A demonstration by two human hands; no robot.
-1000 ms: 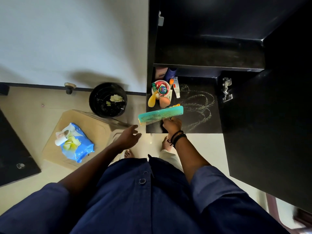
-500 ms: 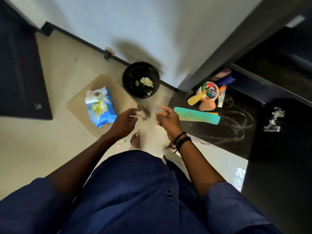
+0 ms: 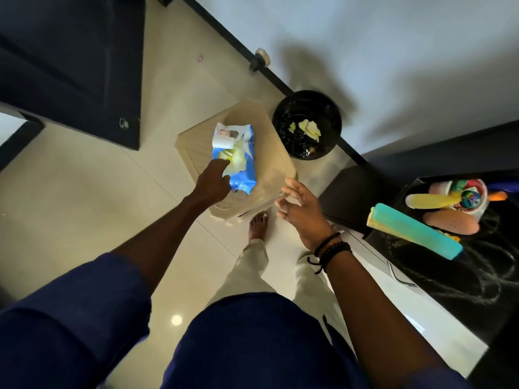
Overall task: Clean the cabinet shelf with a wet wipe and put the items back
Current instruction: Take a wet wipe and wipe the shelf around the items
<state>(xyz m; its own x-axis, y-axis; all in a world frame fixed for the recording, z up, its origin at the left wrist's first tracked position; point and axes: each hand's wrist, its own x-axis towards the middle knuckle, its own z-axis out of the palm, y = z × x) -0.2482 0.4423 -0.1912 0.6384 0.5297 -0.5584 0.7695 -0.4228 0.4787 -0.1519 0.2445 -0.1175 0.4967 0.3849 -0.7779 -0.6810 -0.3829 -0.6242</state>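
A blue wet wipe pack (image 3: pixel 243 175) lies on a beige stool (image 3: pixel 275 169), with a yellow wipe (image 3: pixel 236 158) sticking out of its opening. My left hand (image 3: pixel 212 181) reaches onto the pack and its fingertips meet that wipe; whether they pinch it is hidden. Over the floor beside the stool, my right hand (image 3: pixel 302 210) hovers with spread fingers and holds nothing. The black cabinet shelf (image 3: pixel 474 279) at the right shows pale swirled smears. A teal comb (image 3: pixel 415 231) lies on it near a cluster of small items (image 3: pixel 460 203).
A black bin (image 3: pixel 331 108) with crumpled yellow wipes stands against the wall behind the stool. A dark cabinet door (image 3: pixel 70 66) fills the upper left. My bare foot (image 3: pixel 258 223) stands on the glossy tile floor by the stool.
My view swung left from the shelf to the stool. The right hand let go of the comb, which now lies on the shelf. The left hand moved out to the wipe pack.
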